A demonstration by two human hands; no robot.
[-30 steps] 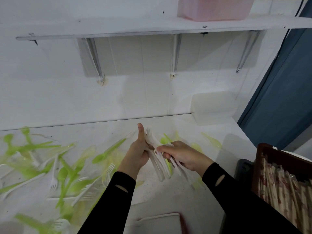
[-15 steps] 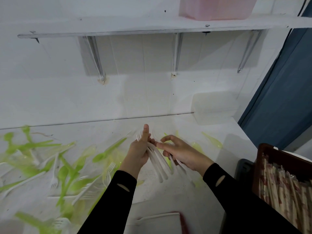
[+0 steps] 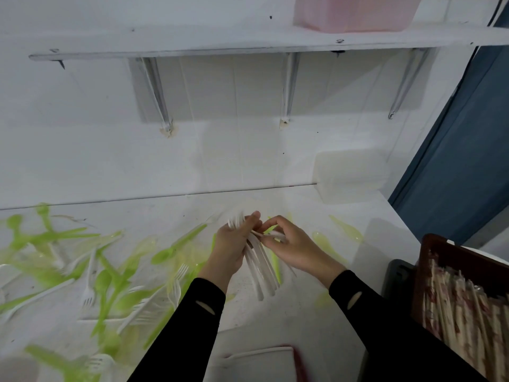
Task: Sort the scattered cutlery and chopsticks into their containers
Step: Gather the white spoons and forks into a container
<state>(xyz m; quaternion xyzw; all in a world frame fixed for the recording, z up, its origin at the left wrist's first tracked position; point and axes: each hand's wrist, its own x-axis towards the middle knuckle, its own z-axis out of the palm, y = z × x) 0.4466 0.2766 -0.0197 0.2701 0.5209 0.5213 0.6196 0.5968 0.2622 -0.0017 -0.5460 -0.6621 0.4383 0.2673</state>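
Observation:
A bundle of white plastic forks (image 3: 259, 268) stands upright above the white counter (image 3: 289, 315), gripped by my left hand (image 3: 232, 246) with the tines at the top and the handles fanning downward. My right hand (image 3: 292, 245) pinches one white fork of the bundle near its upper end, fingertips meeting those of the left. Green spoons (image 3: 110, 282) and white forks (image 3: 89, 285) lie scattered over the counter's left half. A brown crate (image 3: 429, 260) at the right holds several wrapped chopsticks (image 3: 468, 315).
A translucent container (image 3: 349, 175) sits at the counter's back right corner. A white container with a red edge (image 3: 261, 359) lies at the near edge. A pink box (image 3: 355, 12) rests on the wall shelf (image 3: 220, 42). A blue panel (image 3: 462, 166) borders the right.
My left hand's thumb has folded down onto the fork bundle. My right hand has shifted up from the handles to the bundle's upper part.

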